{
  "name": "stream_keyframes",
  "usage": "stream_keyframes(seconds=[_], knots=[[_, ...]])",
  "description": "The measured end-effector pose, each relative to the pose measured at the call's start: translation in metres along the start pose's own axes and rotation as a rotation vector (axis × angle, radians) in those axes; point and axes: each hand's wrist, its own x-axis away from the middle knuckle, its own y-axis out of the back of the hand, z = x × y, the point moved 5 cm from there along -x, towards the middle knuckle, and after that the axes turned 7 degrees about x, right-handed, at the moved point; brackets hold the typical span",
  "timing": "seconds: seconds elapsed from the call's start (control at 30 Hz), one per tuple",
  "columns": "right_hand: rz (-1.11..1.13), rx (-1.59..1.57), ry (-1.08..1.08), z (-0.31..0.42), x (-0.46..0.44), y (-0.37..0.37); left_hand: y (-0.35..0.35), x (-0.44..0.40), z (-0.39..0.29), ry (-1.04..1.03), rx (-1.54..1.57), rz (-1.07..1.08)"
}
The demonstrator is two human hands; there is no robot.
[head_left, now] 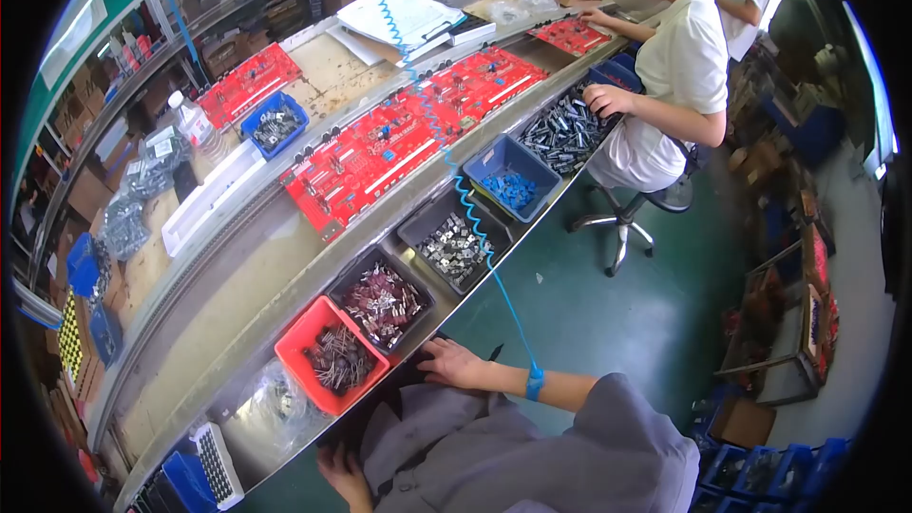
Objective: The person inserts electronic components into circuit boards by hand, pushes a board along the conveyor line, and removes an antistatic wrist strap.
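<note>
My right hand rests by the bench edge, beside the dark bin of reddish-brown leaded parts. Its fingers are loosely stretched with nothing seen in them, and a blue band with a coiled cord circles that wrist. Lower down, my left hand lies near my lap, below the bench edge; its fingers are apart and partly hidden by the dark cloth and sleeve. Nearest to both hands stands a red bin of dark leaded components. Red circuit boards lie in a row along the line beyond the bins.
More bins hold silver parts, blue parts and dark cylindrical capacitors. A co-worker sits farther along, one hand over the capacitors. A blue coiled cord hangs across the view. A plastic bag lies beside the red bin.
</note>
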Motion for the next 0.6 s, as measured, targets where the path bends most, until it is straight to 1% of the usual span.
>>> stream_keyframes(seconds=[0.03,0.1,0.13,0.2,0.27,0.33,0.4,0.47,0.5,0.57,0.6], knots=[[0.008,0.0,-0.001,0.0,-0.001,-0.005,-0.001,-0.002,-0.002,-0.012,-0.004,-0.001],[-0.054,-0.024,-0.035,0.0,-0.006,-0.009,0.001,-0.006,-0.012,-0.028,-0.009,0.005],[-0.128,-0.028,-0.026,0.001,-0.007,-0.007,0.002,-0.007,-0.014,-0.062,-0.017,-0.017],[-0.157,-0.05,-0.051,0.0,-0.009,-0.011,0.004,-0.009,-0.014,-0.096,-0.027,-0.043],[-0.187,-0.074,-0.077,0.001,-0.011,-0.01,0.008,-0.01,-0.011,-0.037,0.059,-0.053],[-0.154,-0.124,-0.129,0.003,-0.014,-0.007,0.004,-0.008,0.004,-0.008,0.079,-0.083],[-0.182,-0.113,-0.146,0.005,-0.017,-0.008,0.005,-0.008,0.007,0.022,0.099,-0.11],[-0.199,-0.102,-0.154,0.008,-0.017,-0.007,0.004,-0.004,0.01,0.153,0.202,-0.091],[-0.189,-0.101,-0.165,0.008,-0.018,-0.005,0.014,-0.007,-0.001,0.16,0.2,-0.096],[-0.17,-0.101,-0.164,0.011,-0.019,-0.003,0.022,-0.007,-0.02,0.236,0.167,0.158],[-0.191,-0.129,-0.186,0.009,-0.019,0.0,0.015,-0.004,-0.016,0.183,0.203,0.135]])
